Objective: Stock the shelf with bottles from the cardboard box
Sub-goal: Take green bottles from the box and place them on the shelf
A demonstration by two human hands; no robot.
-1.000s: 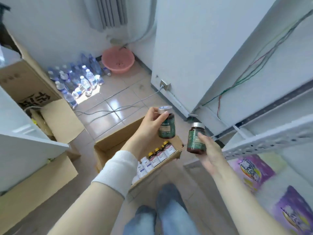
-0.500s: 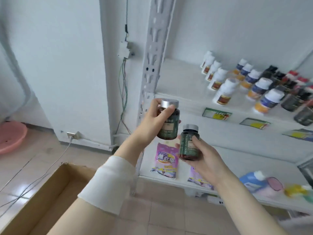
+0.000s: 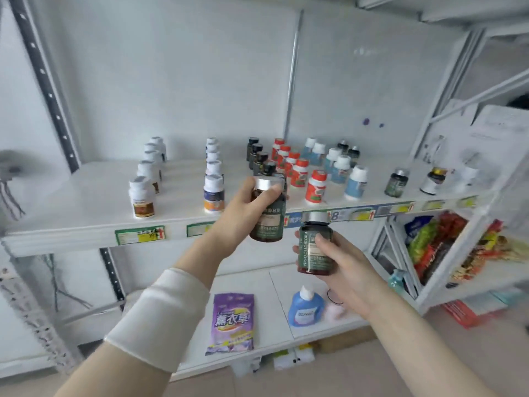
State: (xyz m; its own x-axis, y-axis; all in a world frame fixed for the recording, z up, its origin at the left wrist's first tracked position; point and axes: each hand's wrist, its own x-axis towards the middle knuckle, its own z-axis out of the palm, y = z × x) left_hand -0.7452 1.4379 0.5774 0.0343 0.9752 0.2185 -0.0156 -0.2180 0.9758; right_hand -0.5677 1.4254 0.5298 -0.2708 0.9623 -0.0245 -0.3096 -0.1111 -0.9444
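Holding both bottles before the shelf (image 3: 71,236), we have our left hand (image 3: 243,216) with its grip clamped round the green-labelled bottle (image 3: 267,224) at 12 o'clock and our right hand (image 3: 346,273) clamped round the probiotic bottle (image 3: 315,250) at 1 o'clock. Both seem rigid, light and smooth-walled, so we judge mid-body holds safest for setting them down.

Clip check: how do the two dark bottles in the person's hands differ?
The left-hand bottle is held at the height of the shelf edge; the right-hand bottle sits lower, below that edge. The left hand grips its bottle at the cap and shoulder; the right hand wraps its bottle's lower body. Both are dark with green labels and silver caps.
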